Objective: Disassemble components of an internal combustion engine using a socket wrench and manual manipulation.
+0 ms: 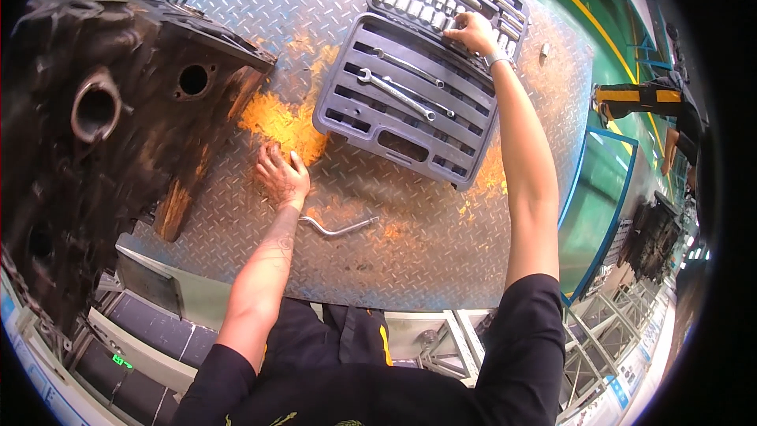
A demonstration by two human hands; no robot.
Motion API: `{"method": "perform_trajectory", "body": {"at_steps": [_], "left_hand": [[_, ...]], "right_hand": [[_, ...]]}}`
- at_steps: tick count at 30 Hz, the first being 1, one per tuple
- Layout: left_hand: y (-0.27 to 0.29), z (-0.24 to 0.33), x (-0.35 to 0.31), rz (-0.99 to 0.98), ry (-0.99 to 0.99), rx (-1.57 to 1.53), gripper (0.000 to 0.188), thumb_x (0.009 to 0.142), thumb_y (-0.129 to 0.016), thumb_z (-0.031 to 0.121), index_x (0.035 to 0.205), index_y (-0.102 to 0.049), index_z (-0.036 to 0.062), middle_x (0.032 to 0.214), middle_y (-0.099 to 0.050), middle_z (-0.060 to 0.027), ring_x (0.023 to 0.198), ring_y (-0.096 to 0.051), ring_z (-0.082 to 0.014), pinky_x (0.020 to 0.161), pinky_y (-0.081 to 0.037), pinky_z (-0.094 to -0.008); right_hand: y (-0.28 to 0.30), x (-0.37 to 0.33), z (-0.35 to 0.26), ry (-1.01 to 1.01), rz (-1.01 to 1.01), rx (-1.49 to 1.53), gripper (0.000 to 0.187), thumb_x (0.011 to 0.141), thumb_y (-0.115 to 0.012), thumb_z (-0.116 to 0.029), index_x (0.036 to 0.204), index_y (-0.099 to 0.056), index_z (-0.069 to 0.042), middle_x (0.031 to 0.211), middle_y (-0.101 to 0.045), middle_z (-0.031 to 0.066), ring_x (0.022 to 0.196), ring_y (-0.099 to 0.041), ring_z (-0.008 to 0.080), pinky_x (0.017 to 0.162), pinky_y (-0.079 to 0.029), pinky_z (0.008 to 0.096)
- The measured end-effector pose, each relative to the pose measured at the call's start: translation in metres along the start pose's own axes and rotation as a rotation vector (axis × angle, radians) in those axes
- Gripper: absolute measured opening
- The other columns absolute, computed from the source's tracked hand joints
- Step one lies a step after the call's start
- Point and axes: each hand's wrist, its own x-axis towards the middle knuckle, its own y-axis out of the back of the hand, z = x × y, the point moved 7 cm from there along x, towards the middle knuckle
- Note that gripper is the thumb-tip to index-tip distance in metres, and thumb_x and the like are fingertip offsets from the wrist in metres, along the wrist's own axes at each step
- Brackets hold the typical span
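Right hand (474, 31) fingers curled onto socket row in grey plastic socket set case (410, 102), grip unclear. Left hand (281, 176) flat, open, empty on rusty checker-plate table (410, 229). Bent steel wrench (339, 227) lies crosswise.

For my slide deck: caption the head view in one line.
Right hand reaches into an open grey socket set case while the left hand rests flat on the checker-plate table beside a rusty engine block.

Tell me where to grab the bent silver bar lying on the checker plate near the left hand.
Take the bent silver bar by its long straight run, coming from above with the grip across its width. It lies flat on the steel checker plate, clear on every side, just right of the left hand. The cranked end gives a poorer hold.
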Motion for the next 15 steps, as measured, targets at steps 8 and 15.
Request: {"method": "perform_trajectory", "body": {"at_steps": [8, 15], "left_hand": [[0.026, -0.041, 0.019, 0.051, 0.048, 0.062, 0.043, 0.085, -0.054, 0.029, 0.120, -0.053, 0.0033, 0.130, -0.048, -0.0195, 0.103, -0.051, -0.0366, 0.086, -0.040, -0.0522], [0.038, -0.048, -0.009, 0.134, 0.064, -0.293, 0.047, 0.082, -0.058, 0.027, 0.123, -0.048, 0.0054, 0.123, -0.049, -0.0170, 0.110, -0.047, -0.0362, 0.094, -0.037, -0.0512]], "right_hand": [[-0.026, 0.065, -0.055, 0.102, -0.180, -0.245, 0.080, 0.067, -0.081, -0.049, 0.119, -0.055, 0.006, 0.106, -0.063, 0.0245, 0.091, -0.063, 0.0304, 0.082, -0.051, 0.0400], [0.023, -0.129, -0.109, 0.082, -0.259, 0.722, 0.022, 0.089, -0.055, -0.010, 0.109, -0.053, 0.000, 0.091, -0.061, 0.0071, 0.075, -0.056, 0.0122, 0.066, -0.045, 0.0257]]}}
